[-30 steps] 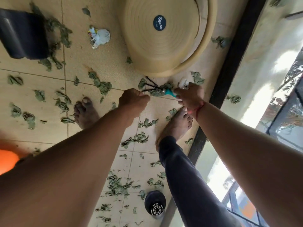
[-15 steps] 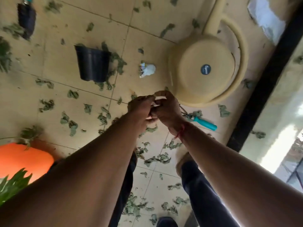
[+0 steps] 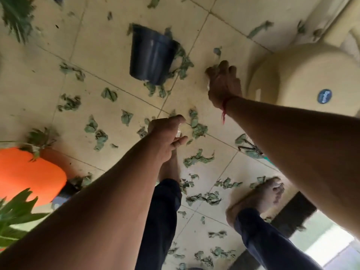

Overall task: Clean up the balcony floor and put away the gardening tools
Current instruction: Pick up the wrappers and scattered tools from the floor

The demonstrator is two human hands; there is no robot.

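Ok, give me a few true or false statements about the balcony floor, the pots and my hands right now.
1. The black pot lies on its side on the tiles. True.
2. The watering can is orange. False: it is beige with a round blue sticker; the orange pot stands at the left edge.
3. A red thread hangs at the wrist of the right hand. True.
4. The tiles are swept clean. False: green leaves lie scattered all over them.
5. The left hand rests on the black pot. False: it is apart from the pot, nearer the person.
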